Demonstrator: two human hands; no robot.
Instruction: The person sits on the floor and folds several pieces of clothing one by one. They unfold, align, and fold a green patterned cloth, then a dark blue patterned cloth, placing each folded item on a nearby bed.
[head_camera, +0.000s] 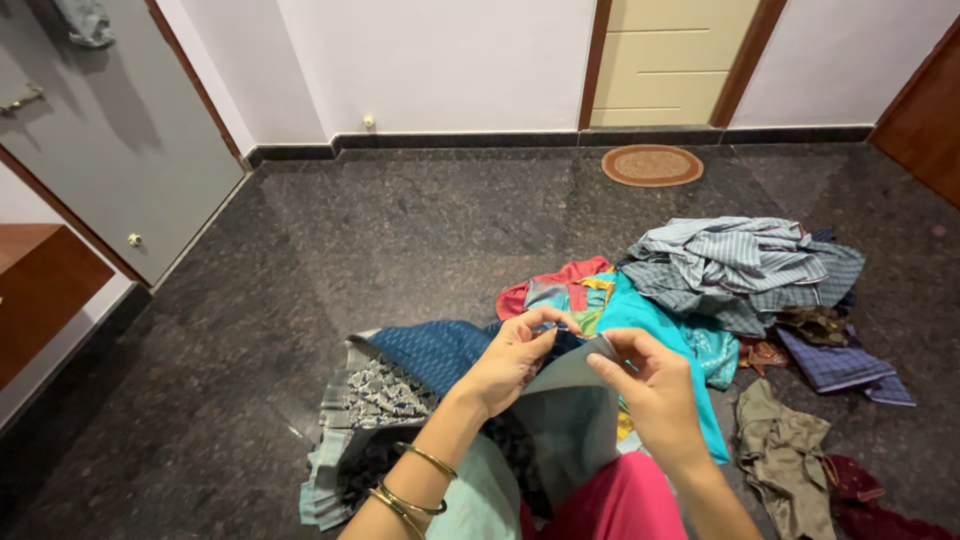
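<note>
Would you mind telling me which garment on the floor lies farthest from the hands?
The light blue striped shirt, crumpled atop the pile toward the far wall; the olive cloth and teal fabric lie closer to both hands.

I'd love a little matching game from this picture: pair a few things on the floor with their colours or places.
Things:
1. striped shirts
2. oval mat
3. bangles
4. khaki garment

Descriptions:
A. on the left wrist
B. tan, by the cream door
C. blue-grey, heaped at the right of the pile
D. olive-brown, flat on the floor at lower right

Pairs: 1-C, 2-B, 3-A, 4-D
</note>
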